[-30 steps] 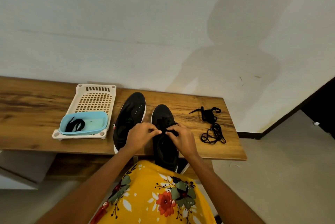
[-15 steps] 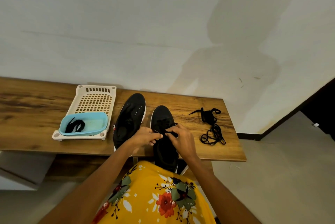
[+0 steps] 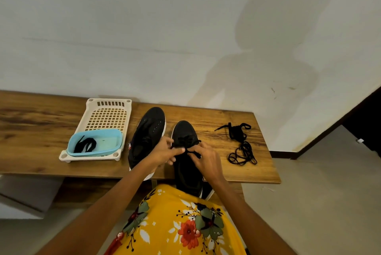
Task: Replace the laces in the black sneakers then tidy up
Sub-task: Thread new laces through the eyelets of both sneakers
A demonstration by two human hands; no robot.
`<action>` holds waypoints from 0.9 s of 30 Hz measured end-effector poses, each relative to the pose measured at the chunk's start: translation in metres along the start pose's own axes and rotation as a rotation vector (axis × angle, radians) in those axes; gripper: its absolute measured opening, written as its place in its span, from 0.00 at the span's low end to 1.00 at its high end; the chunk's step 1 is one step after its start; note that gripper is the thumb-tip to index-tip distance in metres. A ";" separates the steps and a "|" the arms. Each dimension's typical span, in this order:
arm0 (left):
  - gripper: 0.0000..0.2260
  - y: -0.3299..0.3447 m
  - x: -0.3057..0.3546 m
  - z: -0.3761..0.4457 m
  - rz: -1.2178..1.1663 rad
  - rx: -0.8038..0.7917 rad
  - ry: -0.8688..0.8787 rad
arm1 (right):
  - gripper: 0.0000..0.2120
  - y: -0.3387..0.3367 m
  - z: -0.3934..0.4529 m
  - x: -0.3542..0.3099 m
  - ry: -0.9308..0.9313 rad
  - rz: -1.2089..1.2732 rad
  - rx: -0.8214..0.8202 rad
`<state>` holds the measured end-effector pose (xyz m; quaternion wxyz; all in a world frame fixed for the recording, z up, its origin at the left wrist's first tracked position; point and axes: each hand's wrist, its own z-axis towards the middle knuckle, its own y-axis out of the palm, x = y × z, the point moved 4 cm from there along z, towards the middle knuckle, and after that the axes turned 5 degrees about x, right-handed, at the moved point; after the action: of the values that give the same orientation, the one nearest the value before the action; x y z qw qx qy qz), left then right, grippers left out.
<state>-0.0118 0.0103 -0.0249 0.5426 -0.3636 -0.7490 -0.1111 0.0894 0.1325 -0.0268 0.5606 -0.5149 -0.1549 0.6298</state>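
Observation:
Two black sneakers stand side by side on the wooden bench [image 3: 41,131]. The left sneaker [image 3: 148,131] shows bare eyelets. The right sneaker [image 3: 185,131] has a black lace [image 3: 186,144] threaded across its front, and its heel hangs over the bench's near edge. My left hand [image 3: 165,152] and my right hand [image 3: 206,158] meet over its middle, each pinching a part of that lace. A loose tangle of black laces [image 3: 241,147] lies on the bench to the right of the shoes.
A white perforated tray [image 3: 107,114] sits left of the shoes. In its near end is a light blue tub [image 3: 107,141] holding one coiled black lace [image 3: 85,145]. A white wall rises behind the bench. Grey floor lies to the right.
Both hands have shifted slightly toward me along the right sneaker while working the lace. My left thumb now points right across the lace. Nothing else has moved.

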 end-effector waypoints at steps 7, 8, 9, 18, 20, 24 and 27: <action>0.11 -0.005 0.040 0.019 0.941 0.002 0.858 | 0.07 0.001 -0.001 0.000 -0.114 -0.038 0.010; 0.11 -0.002 0.042 0.023 1.066 -0.052 0.882 | 0.06 0.000 0.000 -0.001 -0.135 -0.042 0.012; 0.10 0.000 0.044 0.026 1.143 -0.095 0.896 | 0.06 -0.001 0.000 -0.001 -0.152 -0.045 0.017; 0.03 -0.012 0.036 0.048 0.597 0.064 0.473 | 0.07 -0.001 0.001 -0.003 -0.239 -0.106 0.037; 0.05 -0.009 0.025 0.048 0.494 0.092 0.350 | 0.06 -0.001 0.000 -0.004 -0.248 -0.109 0.035; 0.10 -0.006 0.010 0.032 0.201 0.165 0.247 | 0.06 0.000 0.000 -0.002 -0.200 -0.092 0.021; 0.08 -0.001 0.005 0.018 0.174 0.139 0.286 | 0.10 0.000 -0.002 -0.001 -0.125 -0.019 -0.023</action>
<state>-0.0257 0.0217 -0.0275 0.6748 -0.3692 -0.6360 -0.0624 0.0908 0.1308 -0.0275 0.5496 -0.4797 -0.2017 0.6535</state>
